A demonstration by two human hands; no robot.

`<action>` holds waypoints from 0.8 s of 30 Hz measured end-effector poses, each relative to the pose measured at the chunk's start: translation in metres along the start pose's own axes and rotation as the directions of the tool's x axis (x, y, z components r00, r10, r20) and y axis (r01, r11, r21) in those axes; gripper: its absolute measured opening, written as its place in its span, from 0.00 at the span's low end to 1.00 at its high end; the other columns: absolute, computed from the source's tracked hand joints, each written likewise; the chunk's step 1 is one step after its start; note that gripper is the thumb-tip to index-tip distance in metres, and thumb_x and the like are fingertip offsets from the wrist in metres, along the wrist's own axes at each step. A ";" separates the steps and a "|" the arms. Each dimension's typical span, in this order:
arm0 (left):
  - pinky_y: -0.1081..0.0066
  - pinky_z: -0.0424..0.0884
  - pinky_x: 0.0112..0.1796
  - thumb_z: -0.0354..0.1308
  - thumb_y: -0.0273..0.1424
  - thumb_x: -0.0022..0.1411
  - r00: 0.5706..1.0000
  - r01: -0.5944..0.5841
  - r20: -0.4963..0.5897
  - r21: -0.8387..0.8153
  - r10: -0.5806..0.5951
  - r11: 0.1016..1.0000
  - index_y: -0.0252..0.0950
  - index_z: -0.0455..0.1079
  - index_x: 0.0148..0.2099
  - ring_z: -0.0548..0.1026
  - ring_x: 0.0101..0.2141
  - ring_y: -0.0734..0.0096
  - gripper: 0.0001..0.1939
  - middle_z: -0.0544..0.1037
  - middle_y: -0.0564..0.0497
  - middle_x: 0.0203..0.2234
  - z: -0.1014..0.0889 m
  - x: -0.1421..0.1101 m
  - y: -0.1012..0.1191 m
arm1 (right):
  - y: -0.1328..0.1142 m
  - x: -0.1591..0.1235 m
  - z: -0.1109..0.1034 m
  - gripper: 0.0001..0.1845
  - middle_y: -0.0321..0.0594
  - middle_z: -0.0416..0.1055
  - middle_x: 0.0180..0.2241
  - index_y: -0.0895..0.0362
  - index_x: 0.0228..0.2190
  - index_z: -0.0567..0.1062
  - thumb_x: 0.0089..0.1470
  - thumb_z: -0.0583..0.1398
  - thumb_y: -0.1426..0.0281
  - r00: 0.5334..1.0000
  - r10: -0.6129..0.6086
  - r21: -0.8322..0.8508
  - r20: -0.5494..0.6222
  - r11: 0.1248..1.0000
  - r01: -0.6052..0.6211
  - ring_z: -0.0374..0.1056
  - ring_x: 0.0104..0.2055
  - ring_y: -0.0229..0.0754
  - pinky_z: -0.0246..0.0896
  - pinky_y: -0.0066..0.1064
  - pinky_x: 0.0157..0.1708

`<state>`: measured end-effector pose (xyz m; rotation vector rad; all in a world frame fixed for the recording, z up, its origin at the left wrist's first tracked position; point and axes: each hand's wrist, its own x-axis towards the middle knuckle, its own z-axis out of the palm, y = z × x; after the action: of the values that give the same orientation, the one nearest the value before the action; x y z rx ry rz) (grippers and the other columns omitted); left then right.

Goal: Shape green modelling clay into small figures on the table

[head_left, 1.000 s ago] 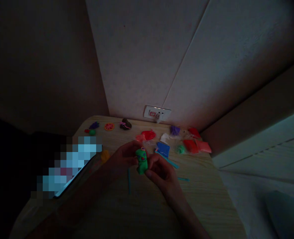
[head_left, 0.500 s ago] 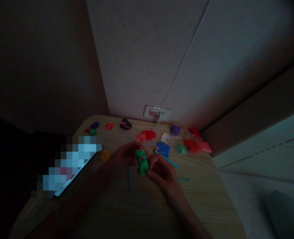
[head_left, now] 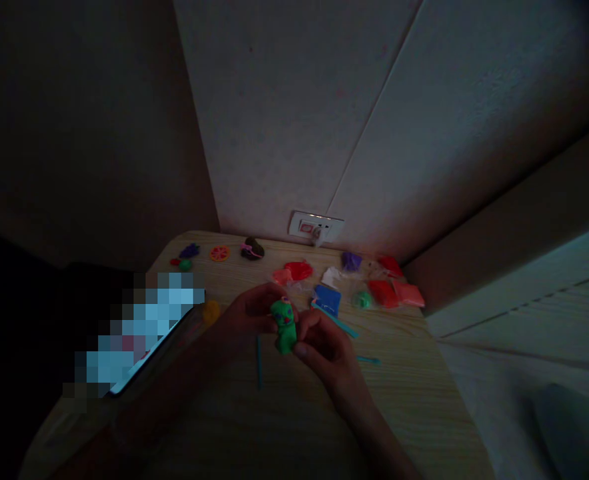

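Between my two hands a small green clay figure (head_left: 286,331) is held upright above the table, with dark eyes, a red spot on its face and a pink bit on top of its head. My left hand (head_left: 257,312) grips it from the left, its fingertips partly hidden behind the figure. From the right, my right hand (head_left: 327,343) pinches its side between thumb and bent fingers. Under and beside the hands lie a thin teal stick (head_left: 259,363), a longer teal tool (head_left: 342,325) and another teal tool tip (head_left: 369,360).
A lit tablet-like screen (head_left: 149,333), blurred out, stands at the left beside a yellow clay lump (head_left: 211,311). Along the back of the table (head_left: 414,400) lie a brown clay piece (head_left: 252,249), an orange-pink disc (head_left: 219,253), a blue packet (head_left: 327,300) and red packets (head_left: 383,293).
Hardly anything differs. The green figure's face has turned slightly, so its eyes and red spot show more clearly. Both hands keep their places.
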<state>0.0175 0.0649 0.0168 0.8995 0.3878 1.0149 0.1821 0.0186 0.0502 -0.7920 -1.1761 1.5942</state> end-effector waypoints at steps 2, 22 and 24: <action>0.71 0.69 0.32 0.72 0.33 0.42 1.000 0.008 0.001 -0.018 -0.008 1.000 0.38 0.72 0.37 0.75 0.30 0.68 0.19 0.78 0.54 0.27 0.001 0.000 0.000 | 0.000 0.000 0.000 0.12 0.32 0.67 0.28 0.54 0.26 0.69 0.48 0.67 0.64 1.000 -0.008 -0.019 0.003 1.000 0.008 0.65 0.32 0.36 0.59 0.26 0.34; 0.71 0.70 0.34 0.72 0.32 0.44 0.996 -0.018 -0.083 -0.089 0.011 0.996 0.38 0.74 0.39 0.76 0.30 0.71 0.17 0.78 0.54 0.28 0.007 0.000 0.000 | 0.001 0.000 0.000 0.15 0.31 0.65 0.29 0.53 0.28 0.65 0.46 0.68 0.66 0.999 -0.013 -0.063 -0.052 0.998 0.009 0.64 0.32 0.37 0.60 0.29 0.34; 0.71 0.71 0.34 0.72 0.32 0.43 0.997 -0.012 -0.074 -0.076 0.006 0.997 0.38 0.74 0.38 0.76 0.31 0.70 0.17 0.78 0.54 0.29 0.007 0.000 -0.001 | 0.000 0.001 0.000 0.16 0.30 0.65 0.28 0.53 0.28 0.65 0.46 0.68 0.66 0.998 -0.018 -0.059 -0.053 0.998 0.015 0.64 0.31 0.36 0.60 0.28 0.34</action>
<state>0.0221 0.0613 0.0203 0.7974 0.4046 1.0667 0.1825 0.0193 0.0503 -0.8554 -1.1922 1.5223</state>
